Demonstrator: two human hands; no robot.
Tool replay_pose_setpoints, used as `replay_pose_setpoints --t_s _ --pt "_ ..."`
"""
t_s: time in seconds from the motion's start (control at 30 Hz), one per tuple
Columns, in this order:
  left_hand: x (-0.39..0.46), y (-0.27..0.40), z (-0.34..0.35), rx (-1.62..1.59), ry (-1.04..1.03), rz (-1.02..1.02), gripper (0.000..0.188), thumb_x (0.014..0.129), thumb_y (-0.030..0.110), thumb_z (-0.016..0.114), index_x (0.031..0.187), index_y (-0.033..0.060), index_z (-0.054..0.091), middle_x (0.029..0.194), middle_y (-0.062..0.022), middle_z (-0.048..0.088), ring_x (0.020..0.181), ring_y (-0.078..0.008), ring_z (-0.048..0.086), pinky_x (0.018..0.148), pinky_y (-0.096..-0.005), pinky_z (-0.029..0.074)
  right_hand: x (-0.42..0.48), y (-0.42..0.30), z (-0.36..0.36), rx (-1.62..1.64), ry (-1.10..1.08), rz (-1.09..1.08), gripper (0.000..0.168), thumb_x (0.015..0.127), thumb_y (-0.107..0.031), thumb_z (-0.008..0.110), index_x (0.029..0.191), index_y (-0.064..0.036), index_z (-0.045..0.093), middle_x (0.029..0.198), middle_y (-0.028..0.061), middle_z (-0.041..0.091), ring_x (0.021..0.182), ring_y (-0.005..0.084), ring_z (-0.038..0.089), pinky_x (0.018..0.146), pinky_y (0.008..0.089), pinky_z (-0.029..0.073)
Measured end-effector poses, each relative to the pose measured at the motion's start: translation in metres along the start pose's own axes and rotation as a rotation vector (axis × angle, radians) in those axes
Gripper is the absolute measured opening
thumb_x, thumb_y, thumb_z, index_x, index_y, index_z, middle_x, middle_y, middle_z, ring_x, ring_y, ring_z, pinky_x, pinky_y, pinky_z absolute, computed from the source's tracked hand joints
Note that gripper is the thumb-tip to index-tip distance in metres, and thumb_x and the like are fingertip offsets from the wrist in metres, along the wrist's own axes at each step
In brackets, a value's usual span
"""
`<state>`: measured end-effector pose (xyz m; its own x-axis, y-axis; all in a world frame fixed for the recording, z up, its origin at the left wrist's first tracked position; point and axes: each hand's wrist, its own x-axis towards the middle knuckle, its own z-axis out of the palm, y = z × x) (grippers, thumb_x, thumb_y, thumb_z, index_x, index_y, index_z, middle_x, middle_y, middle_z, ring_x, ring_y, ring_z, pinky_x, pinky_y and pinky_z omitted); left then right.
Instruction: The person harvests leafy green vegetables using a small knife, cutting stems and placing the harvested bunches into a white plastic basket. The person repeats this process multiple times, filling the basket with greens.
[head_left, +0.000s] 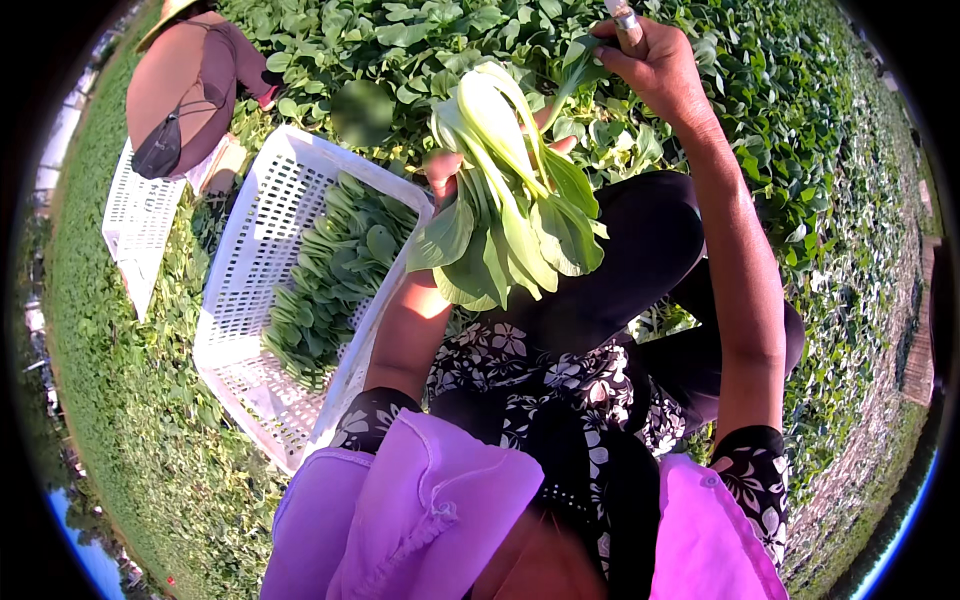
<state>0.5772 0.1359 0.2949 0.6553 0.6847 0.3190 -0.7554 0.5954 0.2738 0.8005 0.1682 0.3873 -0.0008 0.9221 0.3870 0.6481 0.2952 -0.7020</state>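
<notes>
My left hand (444, 171) holds several heads of green leafy vegetable with pale stems (491, 120), resembling bok choy, their leaves hanging down towards my lap. Higher and to the right, my right hand (651, 66) grips the wooden handle of a tool (628, 31) with a metal collar; the tool's far end is cut off by the picture's top edge. The same hand's thumb and finger pinch a green leaf stalk (576, 75). Left of my left forearm, a white perforated plastic crate (251, 255) holds rows of cut greens (337, 277) along its right side.
A co-worker in a straw hat (184, 97) bends over the plants at the upper left, beside another white crate (142, 202). Dense leafy plants (780, 135) cover the ground ahead and to the right. My bent knees in dark trousers (645, 225) are below my hands.
</notes>
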Motion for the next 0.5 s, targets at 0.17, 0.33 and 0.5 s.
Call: replay_pose_setpoints --t_s 0.17,0.33,0.5 --pt "0.000 0.013 -0.023 -0.158 -0.142 -0.188 0.074 0.077 0.024 0.059 0.140 0.0053 0.023 0.138 -0.0340 0.023 0.098 -0.0306 0.058 0.086 -0.0436 0.051 0.021 -0.015 0.009 -0.135 0.324 0.167 0.010 0.071 -0.008 0.063 0.080 -0.004 0.063 0.061 0.0077 0.059 0.055 0.0142 0.054 0.055 0.0326 0.044" --pt "-0.013 0.028 0.001 0.381 0.324 -0.344 0.055 0.072 0.016 0.061 0.123 0.0010 0.045 0.102 -0.0185 0.060 0.088 -0.0249 0.062 0.077 -0.0360 0.053 0.040 0.065 -0.026 -0.254 0.638 0.274 0.004 0.072 -0.007 0.061 0.075 -0.004 0.061 0.057 0.0074 0.056 0.052 0.0162 0.054 0.052 0.0321 0.043" --pt "-0.014 0.037 -0.007 0.486 0.302 -0.398 0.051 0.073 0.016 0.062 0.118 0.0001 0.047 0.100 -0.0162 0.060 0.083 -0.0237 0.063 0.073 -0.0339 0.054 0.018 0.128 -0.029 -0.311 0.188 0.601 0.029 0.079 -0.013 0.063 0.108 -0.007 0.063 0.083 0.0041 0.064 0.070 0.0097 0.058 0.061 0.0237 0.046"
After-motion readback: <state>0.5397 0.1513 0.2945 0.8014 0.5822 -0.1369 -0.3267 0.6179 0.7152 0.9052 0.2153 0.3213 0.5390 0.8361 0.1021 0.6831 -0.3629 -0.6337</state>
